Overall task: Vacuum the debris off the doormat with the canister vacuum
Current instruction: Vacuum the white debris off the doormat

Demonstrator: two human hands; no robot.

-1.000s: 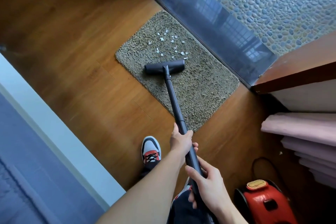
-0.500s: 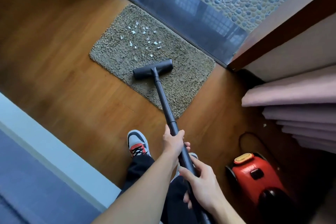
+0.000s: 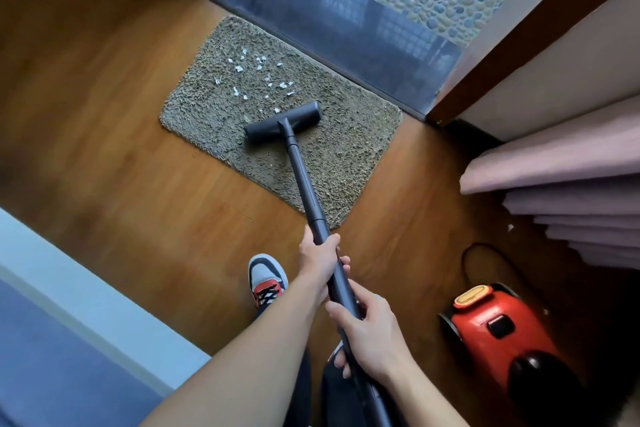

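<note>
Debris, small white scraps [image 3: 258,80], lies on the shaggy grey-brown doormat [image 3: 349,149] in the upper middle of the frame, just above the black floor nozzle [image 3: 281,123] that rests on the mat. Both our hands grasp the long black wand [image 3: 304,184]: the left hand [image 3: 317,262] is higher in the frame and nearer to the mat, the right hand [image 3: 372,333] below it. The wand runs from our hands straight up toward the scraps, so we judge the next move is a push forward.

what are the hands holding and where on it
Both grip the vacuum wand: left hand just behind its collar, right hand farther back, nearer the body.
</note>
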